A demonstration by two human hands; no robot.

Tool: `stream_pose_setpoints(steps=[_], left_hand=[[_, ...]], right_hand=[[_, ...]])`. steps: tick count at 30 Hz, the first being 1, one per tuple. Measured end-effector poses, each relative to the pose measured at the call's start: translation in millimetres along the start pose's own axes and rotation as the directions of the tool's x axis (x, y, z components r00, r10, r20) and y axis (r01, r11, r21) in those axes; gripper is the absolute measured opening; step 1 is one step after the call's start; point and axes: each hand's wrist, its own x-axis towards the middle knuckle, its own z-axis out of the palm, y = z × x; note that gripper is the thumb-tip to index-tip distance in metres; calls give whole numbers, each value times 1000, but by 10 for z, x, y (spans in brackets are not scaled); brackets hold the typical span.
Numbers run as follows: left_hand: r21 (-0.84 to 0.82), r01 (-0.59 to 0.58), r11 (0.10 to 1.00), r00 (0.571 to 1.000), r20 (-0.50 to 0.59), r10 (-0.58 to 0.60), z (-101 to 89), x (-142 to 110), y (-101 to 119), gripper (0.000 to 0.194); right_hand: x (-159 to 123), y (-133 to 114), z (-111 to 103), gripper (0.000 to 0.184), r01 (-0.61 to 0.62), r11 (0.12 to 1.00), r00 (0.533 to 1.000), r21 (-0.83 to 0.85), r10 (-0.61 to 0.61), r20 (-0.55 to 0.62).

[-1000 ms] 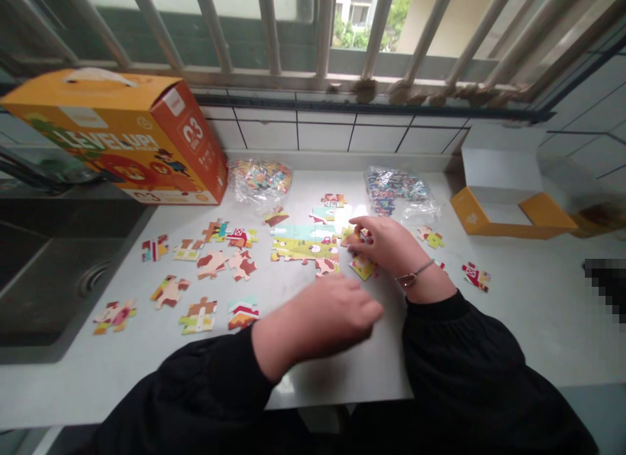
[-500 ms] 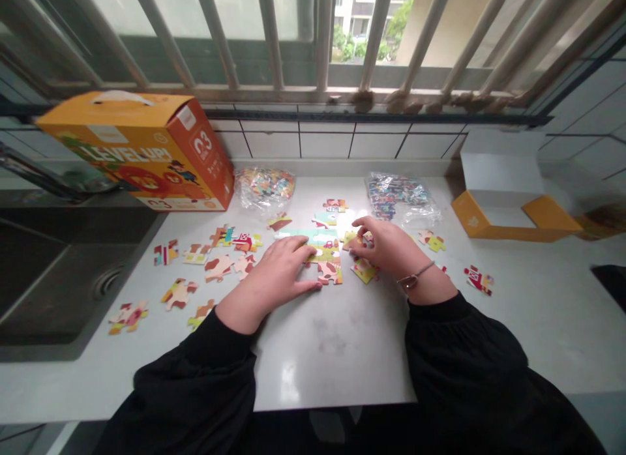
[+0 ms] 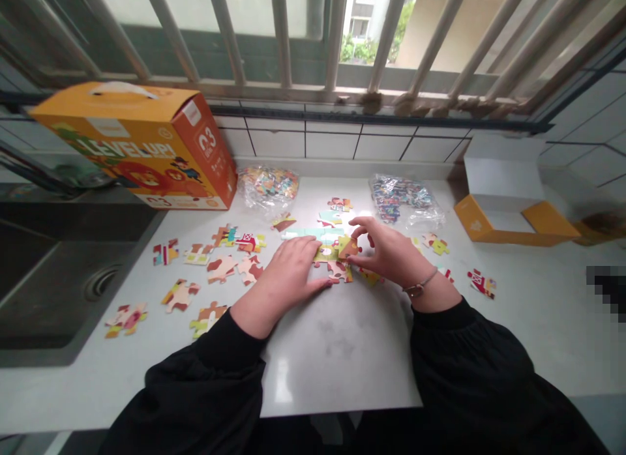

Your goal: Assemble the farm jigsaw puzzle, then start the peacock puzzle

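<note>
My right hand (image 3: pixel 390 248) pinches a yellow-green puzzle piece (image 3: pixel 347 247), lifted and tilted over the right side of the partly joined puzzle (image 3: pixel 317 234). Flat on the left part of that puzzle lies my left hand (image 3: pixel 281 272), fingers stretched out and thumb apart. A brown-and-white puzzle piece (image 3: pixel 339 271) sits at the puzzle's lower edge, near my left thumb. Under my right hand another puzzle piece (image 3: pixel 372 276) is partly hidden. Just beyond the puzzle lie a pale blue puzzle piece (image 3: pixel 329 218) and a reddish puzzle piece (image 3: pixel 339 204).
Several loose puzzle pieces (image 3: pixel 222 269) are spread to the left, a few more (image 3: pixel 482 283) to the right. Two clear bags of pieces (image 3: pixel 268 184) (image 3: pixel 405 197) lie near the wall. An orange box (image 3: pixel 141 148) stands beside the sink (image 3: pixel 78 292); an open box (image 3: pixel 513 230) is at the right.
My right hand has picked up the yellow-green puzzle piece and brought it left over the joined puzzle. My left hand still rests on the puzzle. The view has shifted slightly.
</note>
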Motion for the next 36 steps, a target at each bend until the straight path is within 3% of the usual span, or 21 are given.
stream_pose_setpoints(steps=[3,8,11,16,21,24,29,32,36], left_hand=[[-83,6,997,999,-43,-10,-12,10,36,79],[-335,93,937,977,-149,-151,-97,48,137,43],[-507,174,844,960,-102,-259,-135,71,171,29],[-678,222,701,950,-10,-311,-122,91,116,22],[-781,296,550,933,114,-341,-138,81,98,48],[-812,312,493,923,135,-361,-162,81,124,62],[-788,353,505,901,141,-410,-183,79,97,41],[-750,366,551,910,163,-382,-206,46,47,34],[-725,469,504,883,380,-275,-250,-10,36,33]], right_hand=[[-12,-8,31,70,30,999,1000,27,-30,8],[-33,-104,137,66,144,984,989,107,-142,-30],[-49,-183,199,65,211,971,976,116,-203,-77],[-51,-208,169,60,310,942,946,133,-291,-141],[-23,-126,81,20,256,965,948,64,-237,-214],[-3,-66,86,16,218,975,950,42,-203,-237],[14,-5,89,19,133,990,958,38,-118,-261],[12,12,68,20,107,994,957,38,-92,-274],[9,38,49,22,39,998,959,49,-23,-283]])
